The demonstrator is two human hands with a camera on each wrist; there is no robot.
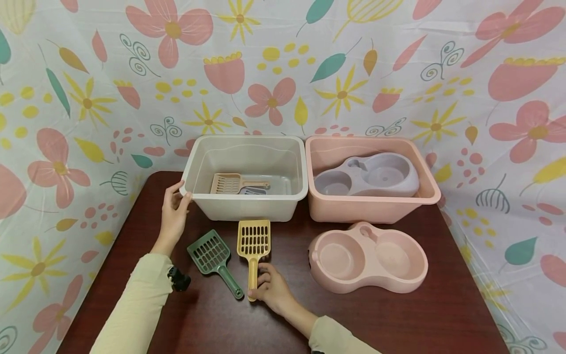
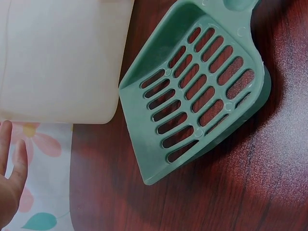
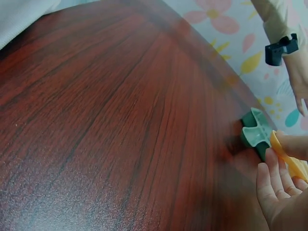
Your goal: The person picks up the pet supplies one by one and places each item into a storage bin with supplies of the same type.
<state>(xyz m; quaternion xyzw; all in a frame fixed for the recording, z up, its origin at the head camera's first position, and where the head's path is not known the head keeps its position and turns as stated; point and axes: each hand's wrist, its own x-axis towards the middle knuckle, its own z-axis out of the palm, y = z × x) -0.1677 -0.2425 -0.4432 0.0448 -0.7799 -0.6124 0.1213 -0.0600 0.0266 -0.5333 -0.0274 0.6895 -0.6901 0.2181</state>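
In the head view, my right hand (image 1: 275,291) pinches the handle of a yellow litter scoop (image 1: 254,240), its slotted head pointing away from me. The right wrist view shows the yellow handle (image 3: 294,164) between thumb and fingers. My left hand (image 1: 173,216) is at the front left corner of a light grey litter box (image 1: 247,208), fingertips right at the rim. In the left wrist view its fingers (image 2: 18,166) look fairly straight beside the box wall. A green litter scoop (image 1: 210,252) lies on the table between the hands, just left of the yellow one.
Inside the grey box lie a beige scoop (image 1: 227,184) and a bluish-grey scoop (image 1: 254,191). At its right stands a pink box (image 1: 362,210) holding a grey double bowl (image 1: 385,172). A pink double bowl (image 1: 369,255) sits in front on the dark table (image 1: 353,319). Patterned cloth (image 1: 274,59) hangs behind.
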